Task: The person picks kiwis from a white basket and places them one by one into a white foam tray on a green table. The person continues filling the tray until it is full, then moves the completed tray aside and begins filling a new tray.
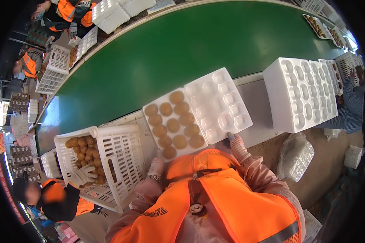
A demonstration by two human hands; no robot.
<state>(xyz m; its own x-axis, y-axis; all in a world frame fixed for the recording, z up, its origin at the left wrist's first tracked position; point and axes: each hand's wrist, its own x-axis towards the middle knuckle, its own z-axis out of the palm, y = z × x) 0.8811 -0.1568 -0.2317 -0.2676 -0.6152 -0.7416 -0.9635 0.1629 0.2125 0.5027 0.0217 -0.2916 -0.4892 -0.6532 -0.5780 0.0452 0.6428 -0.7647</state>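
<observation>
Two joined white foam tray sections lie before me, reaching over the belt's near edge. Kiwifruit fill many hollows of the left tray section, while the right tray section has bare hollows. My right hand grips the near edge of the right section, thumb on top. My left hand is at the near left corner of the filled section; it is blurred and its fingers are mostly hidden. Left of it, a white plastic crate lies tipped with loose kiwifruit and a pale work glove inside.
Beyond the trays runs a green conveyor belt. A tall stack of foam trays stands at right, above a clear plastic bag. Co-workers are at left, upper left and far right. Filled trays sit on the belt's far right.
</observation>
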